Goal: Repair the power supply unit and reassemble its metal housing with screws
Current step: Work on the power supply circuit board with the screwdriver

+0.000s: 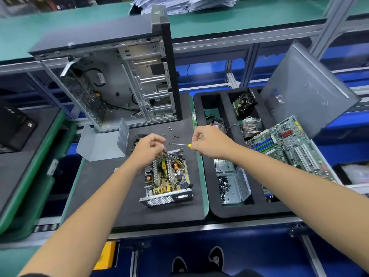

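Note:
The open power supply unit (166,177) lies on the black mat, its circuit board with coils and capacitors exposed and a perforated metal wall facing me. My left hand (148,147) hovers over its far end with curled fingers at the bundle of coloured wires (173,155). My right hand (209,141) grips a yellow-handled screwdriver (179,144), whose shaft points left toward the left hand. The grey metal housing cover (103,143) lies to the left of the unit. Several loose screws (171,133) are scattered on the mat beyond the hands.
An open computer case (119,82) stands at the back of the mat. A black foam tray (219,208) on the right holds a motherboard (289,148), a heatsink, a drive and a metal box with dark screws (224,185). A grey side panel (305,88) leans at the right.

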The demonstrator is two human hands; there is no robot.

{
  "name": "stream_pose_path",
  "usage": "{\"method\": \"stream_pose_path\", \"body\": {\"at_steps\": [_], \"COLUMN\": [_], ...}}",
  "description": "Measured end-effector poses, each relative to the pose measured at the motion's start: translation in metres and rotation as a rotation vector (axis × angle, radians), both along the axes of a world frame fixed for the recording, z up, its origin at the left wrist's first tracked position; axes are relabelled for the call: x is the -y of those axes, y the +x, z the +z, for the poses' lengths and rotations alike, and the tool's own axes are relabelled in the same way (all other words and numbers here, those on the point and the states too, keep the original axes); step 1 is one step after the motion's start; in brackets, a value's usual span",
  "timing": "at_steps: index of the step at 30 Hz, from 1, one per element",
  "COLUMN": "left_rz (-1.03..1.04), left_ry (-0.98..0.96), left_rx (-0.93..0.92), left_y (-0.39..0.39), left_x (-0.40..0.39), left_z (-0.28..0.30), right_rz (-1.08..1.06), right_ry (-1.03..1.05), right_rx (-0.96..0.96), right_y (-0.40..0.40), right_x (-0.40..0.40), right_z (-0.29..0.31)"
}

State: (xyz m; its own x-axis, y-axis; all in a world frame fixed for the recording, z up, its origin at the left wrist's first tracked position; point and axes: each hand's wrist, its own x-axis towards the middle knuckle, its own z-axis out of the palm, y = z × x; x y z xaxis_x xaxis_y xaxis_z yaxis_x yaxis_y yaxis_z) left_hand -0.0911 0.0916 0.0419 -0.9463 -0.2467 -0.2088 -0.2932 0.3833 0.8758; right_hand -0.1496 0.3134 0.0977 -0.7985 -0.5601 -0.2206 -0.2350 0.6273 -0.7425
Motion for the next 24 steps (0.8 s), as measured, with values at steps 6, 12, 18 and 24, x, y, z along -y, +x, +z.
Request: {"method": "stream_pose_path", "body": {"at_steps": [6,12,18,24], "left_rz": [-0.254,-0.540,-0.780,-0.860], "left_ry": [-0.118,-0.198,-0.419,-0.433], "left_rx": [0.168,0.157,0.157,0.258], "left_y": [0.020,0.043,0.052,0.054], "left_x": [-0.002,-0.020,-0.041,-0.051], "left_z": [0.006,-0.003,-0.014,-0.019], "right_rz": [-0.051,-0.178,-0.242,-0.227], "right_ry": [0.043,0.057,0.082,0.106], "right_rx": [-0.039,-0.047,-0.051,-0.053], "right_y": [0.022,0.050,0.080,0.089], "right_x": [0.000,0.002,-0.006,-0.016], "right_z": [0.000,0.004,0.006,0.008]}}
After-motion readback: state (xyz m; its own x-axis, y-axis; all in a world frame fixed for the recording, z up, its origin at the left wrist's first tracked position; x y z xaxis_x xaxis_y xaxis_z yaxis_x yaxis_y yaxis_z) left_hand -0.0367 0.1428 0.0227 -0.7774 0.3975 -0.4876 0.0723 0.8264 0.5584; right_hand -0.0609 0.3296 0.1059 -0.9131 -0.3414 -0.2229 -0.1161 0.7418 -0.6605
